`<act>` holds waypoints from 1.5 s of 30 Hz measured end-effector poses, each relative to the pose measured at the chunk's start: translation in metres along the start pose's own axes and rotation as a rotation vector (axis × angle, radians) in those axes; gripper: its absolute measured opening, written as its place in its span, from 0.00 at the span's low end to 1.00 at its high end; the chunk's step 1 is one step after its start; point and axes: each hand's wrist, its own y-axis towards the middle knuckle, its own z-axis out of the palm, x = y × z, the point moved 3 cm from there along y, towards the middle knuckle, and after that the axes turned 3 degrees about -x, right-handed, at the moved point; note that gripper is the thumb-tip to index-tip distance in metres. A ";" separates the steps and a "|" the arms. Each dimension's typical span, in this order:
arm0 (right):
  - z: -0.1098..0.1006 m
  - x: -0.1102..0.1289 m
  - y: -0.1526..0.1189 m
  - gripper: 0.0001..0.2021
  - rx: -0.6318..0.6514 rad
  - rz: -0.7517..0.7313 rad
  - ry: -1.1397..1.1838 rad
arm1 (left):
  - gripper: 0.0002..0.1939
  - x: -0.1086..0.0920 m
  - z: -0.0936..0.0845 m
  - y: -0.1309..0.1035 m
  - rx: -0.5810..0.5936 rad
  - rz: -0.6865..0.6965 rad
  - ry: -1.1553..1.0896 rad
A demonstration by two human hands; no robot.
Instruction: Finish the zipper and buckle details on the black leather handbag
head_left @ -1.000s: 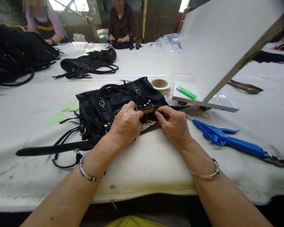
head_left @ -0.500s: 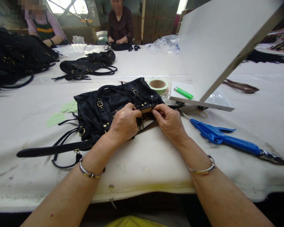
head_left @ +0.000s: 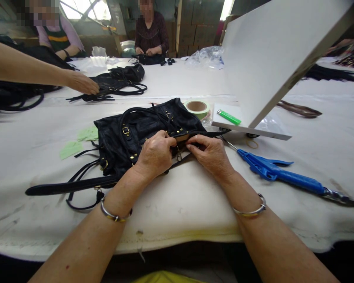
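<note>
The black bag (head_left: 147,125) lies on the worktop (head_left: 177,220), straight in front of the person, its open edge turned toward them. The left hand (head_left: 157,154) pinches that edge, fingers closed on it and partly hidden under the knuckles. The right hand (head_left: 211,155) has thumb and forefinger closed on the edge, a little apart from the left; whether anything small sits between them I cannot tell. Both hands cover part of the opening, so the inside is mostly hidden; one metal zip pull (head_left: 179,156) shows between them. One bangle circles each wrist, two in all.

Just beyond the bag's right end sits one tape roll (head_left: 197,107). Beside it, one green lighter (head_left: 229,117) lies on the base of a white board (head_left: 271,59), whose tilted panel blocks the view behind and is cut off at the top. One blue tool (head_left: 279,169) lies to the right of the right hand, its tail running out of view. Two pale green scraps (head_left: 79,141) lie at the bag's left.

Farther back, another person's hand (head_left: 84,83), its arm cut off at the left, touches a second black bag (head_left: 122,80) and hides part of it. Two people sit across; the heap of black bags (head_left: 6,94) at far left is too tangled to count.
</note>
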 end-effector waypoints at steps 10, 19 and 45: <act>0.003 -0.003 0.000 0.09 0.090 0.007 -0.059 | 0.10 0.003 0.003 0.000 -0.004 -0.008 0.007; 0.009 0.000 0.001 0.06 0.140 0.004 -0.254 | 0.11 -0.001 0.001 0.001 -0.011 0.008 0.002; 0.007 0.000 0.003 0.06 0.120 0.023 -0.171 | 0.04 -0.005 0.000 -0.002 -0.071 0.038 0.001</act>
